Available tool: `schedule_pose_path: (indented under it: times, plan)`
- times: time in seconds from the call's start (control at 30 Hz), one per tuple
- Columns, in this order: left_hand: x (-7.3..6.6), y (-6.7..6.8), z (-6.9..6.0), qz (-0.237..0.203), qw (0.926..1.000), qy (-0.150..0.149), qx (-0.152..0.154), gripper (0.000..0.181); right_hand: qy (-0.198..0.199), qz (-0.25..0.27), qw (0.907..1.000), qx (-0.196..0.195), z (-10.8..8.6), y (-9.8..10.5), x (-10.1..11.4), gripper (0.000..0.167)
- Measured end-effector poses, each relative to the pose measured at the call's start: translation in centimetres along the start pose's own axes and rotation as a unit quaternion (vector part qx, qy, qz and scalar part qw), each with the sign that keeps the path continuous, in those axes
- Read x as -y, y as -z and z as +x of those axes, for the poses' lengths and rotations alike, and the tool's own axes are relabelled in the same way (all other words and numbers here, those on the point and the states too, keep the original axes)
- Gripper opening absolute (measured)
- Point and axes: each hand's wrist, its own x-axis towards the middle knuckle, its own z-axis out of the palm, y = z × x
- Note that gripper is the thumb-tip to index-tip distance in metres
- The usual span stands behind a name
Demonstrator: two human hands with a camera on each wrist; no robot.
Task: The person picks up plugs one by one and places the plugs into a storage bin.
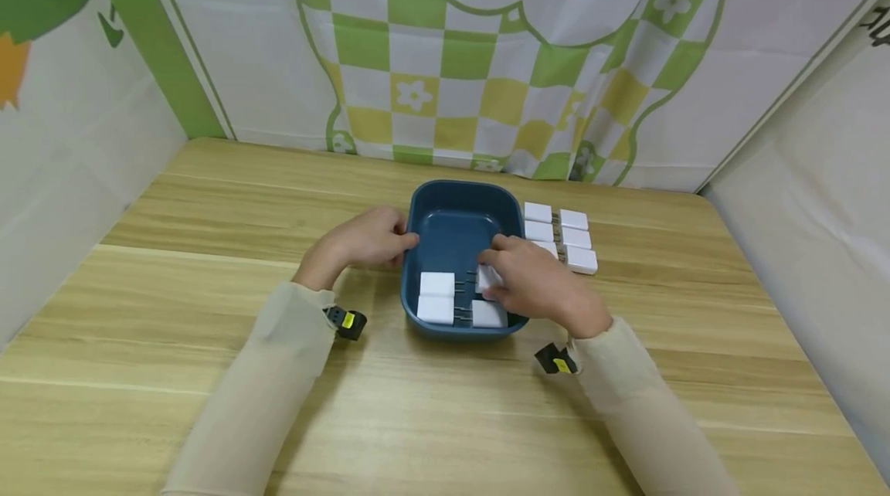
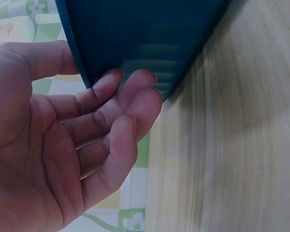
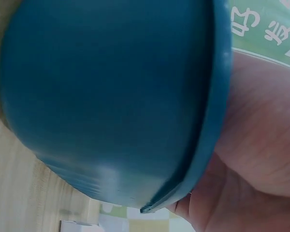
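Observation:
A dark blue rectangular box [image 1: 464,237] stands on the table. My left hand [image 1: 371,237] grips its left wall, the thumb over the rim and the fingers [image 2: 144,108] against the outside. Inside the box, my right hand [image 1: 538,280] holds a white charger [image 1: 488,278] with metal prongs pointing left. Right below it lies another white charger [image 1: 490,314]. Two more white chargers [image 1: 436,297] lie at the front left, prongs to the right. In the right wrist view the box wall [image 3: 106,96] hides the right fingertips.
Several white chargers [image 1: 574,238] lie in two columns on the table, right of the box, their prongs facing each other; the right hand partly covers one. A patterned curtain [image 1: 445,94] hangs at the table's back edge, with white cloth [image 1: 820,171] on the sides.

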Motion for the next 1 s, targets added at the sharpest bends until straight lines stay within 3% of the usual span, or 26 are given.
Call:
schedule_pose_path:
  times: [1.0]
  plan:
    - [-0.39, 0.01, -0.22, 0.006, 1.0000, 0.007, 0.001, 0.030, 0.014, -0.030, 0.9988, 0.035, 0.17, -0.49, 0.06, 0.033]
